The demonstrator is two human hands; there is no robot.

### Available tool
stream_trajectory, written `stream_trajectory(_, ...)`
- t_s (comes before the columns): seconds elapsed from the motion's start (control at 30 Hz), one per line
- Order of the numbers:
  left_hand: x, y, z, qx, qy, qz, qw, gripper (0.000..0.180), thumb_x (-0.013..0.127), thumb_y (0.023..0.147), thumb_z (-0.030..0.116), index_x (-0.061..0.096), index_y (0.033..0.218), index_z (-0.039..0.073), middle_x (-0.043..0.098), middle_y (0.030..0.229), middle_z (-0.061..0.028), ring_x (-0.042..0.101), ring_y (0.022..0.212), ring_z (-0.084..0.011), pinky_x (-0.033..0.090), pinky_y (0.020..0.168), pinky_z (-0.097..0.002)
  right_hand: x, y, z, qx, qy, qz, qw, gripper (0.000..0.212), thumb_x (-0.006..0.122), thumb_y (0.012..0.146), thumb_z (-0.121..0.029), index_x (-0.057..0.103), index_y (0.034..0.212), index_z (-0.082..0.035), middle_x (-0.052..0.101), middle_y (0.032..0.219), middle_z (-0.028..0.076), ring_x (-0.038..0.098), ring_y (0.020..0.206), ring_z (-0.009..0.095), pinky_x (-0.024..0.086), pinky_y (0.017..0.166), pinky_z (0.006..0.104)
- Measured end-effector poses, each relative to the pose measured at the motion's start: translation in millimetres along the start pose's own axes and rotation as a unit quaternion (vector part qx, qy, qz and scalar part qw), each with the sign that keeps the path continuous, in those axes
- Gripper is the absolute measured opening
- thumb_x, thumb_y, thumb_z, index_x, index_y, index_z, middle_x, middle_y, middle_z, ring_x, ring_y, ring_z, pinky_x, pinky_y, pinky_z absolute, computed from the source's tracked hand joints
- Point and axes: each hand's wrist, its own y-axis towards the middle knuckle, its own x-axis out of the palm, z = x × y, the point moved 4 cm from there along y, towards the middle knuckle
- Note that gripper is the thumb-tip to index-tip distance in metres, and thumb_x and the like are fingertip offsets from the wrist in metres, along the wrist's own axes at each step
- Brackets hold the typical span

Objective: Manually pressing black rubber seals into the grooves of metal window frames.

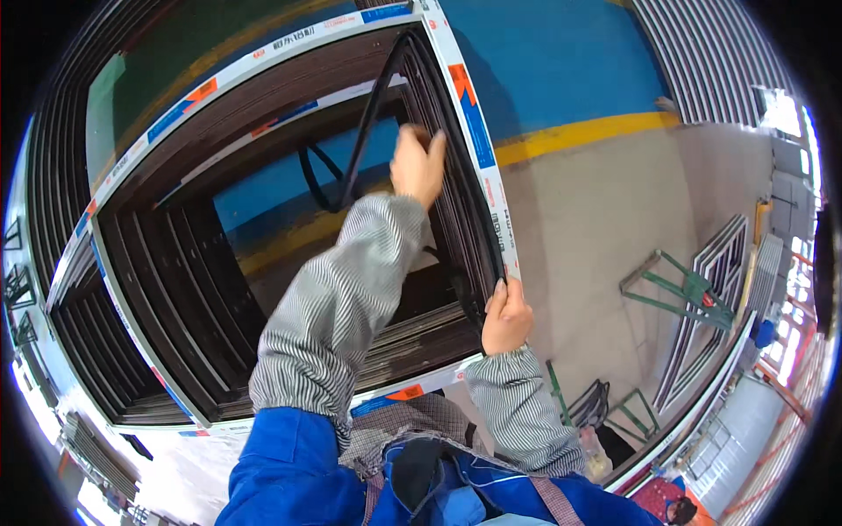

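A stack of dark brown window frames (pixel 399 359) lies before me, their outer edges wrapped in white, blue and orange film. From the far right corner a black rubber sealing strip (pixel 373 114) hangs in a loop into the opening; another length runs along the right side. My left hand (pixel 417 168) is over the opening beside that right side, its thumb and fingers apart, with no strip visibly between them. Lower down, the thumb and fingers of my right hand (pixel 507 320) close on the black strip at the frame's right edge. Part of this grip is hidden.
To the left stands another stack of brown frames (pixel 88 342). A green metal stand (pixel 684 289) and leaning frames (pixel 702 324) are at the right. Long grey profiles (pixel 702 53) lie at the far right. A yellow line (pixel 579 136) crosses the floor. Another person (pixel 680 508) shows at the lower right.
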Motion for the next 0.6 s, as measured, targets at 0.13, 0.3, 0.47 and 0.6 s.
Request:
stream_trajectory(0.13,6,-46,-9,-0.055,0.0,-0.069,0.996,0.034,0.06,0.094,0.035,0.062,0.102,0.002,0.07,0.099,-0.0204,0.066,0.093,-0.0398,0.051,0.08,-0.0474,9,-4,3,-0.003,-0.038,-0.012,0.999,0.022,0.046,0.102,-0.02,0.059,0.111,-0.005,0.061,0.059,0.01,0.064,0.057,0.029,0.048,0.056,0.043)
stream_trajectory(0.3,-3,-63,8,-0.101,-0.003,-0.179,0.979,0.039,0.056,0.094,0.041,0.066,0.098,0.003,0.069,0.092,-0.0223,0.065,0.087,-0.044,0.051,0.078,-0.0497,14,-2,-9,-0.013,-0.035,-0.004,0.999,0.021,0.048,0.101,-0.021,0.059,0.108,-0.005,0.063,0.06,0.01,0.065,0.059,0.031,0.049,0.057,0.0443)
stream_trajectory(0.47,17,-98,10,-0.106,-0.023,-0.113,0.988,0.033,0.054,0.096,0.034,0.061,0.093,0.003,0.067,0.09,-0.0228,0.064,0.089,-0.0434,0.048,0.075,-0.0494,-2,3,-13,-0.065,-0.042,0.005,0.997,0.017,0.056,0.096,-0.02,0.063,0.102,-0.006,0.067,0.079,0.014,0.064,0.072,0.034,0.049,0.066,0.0462)
stream_trajectory(0.6,19,-99,7,-0.132,-0.022,-0.096,0.986,0.033,0.054,0.097,0.034,0.062,0.094,0.002,0.066,0.081,-0.0189,0.066,0.076,-0.0352,0.049,0.067,-0.0435,-16,11,-12,-0.156,-0.034,0.015,0.987,0.02,0.068,0.084,-0.015,0.063,0.102,-0.006,0.056,0.108,0.016,0.056,0.1,0.032,0.045,0.083,0.0439)
